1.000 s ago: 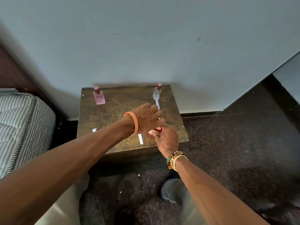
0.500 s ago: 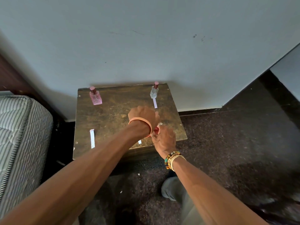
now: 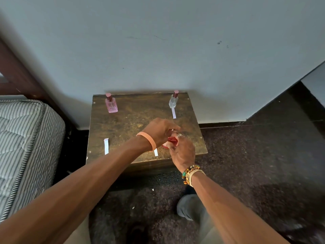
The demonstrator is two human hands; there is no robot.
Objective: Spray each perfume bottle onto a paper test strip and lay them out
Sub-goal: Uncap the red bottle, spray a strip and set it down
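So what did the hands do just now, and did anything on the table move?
The left hand drew back from the far strip to join the right hand on the red bottle. The pink bottle, clear bottle and left strip stayed put.

Both my arms were bare to the elbow, no sleeves in view. My left hand (image 3: 159, 131) wore a plain peach-orange band (image 3: 147, 140) at the wrist. My right hand (image 3: 183, 152) carried a silver ring (image 3: 179, 135) and, lower centre of the frame, stacked beaded bracelets (image 3: 190, 174) with a cream lettered band. Grey trousers (image 3: 191, 206) showed below.
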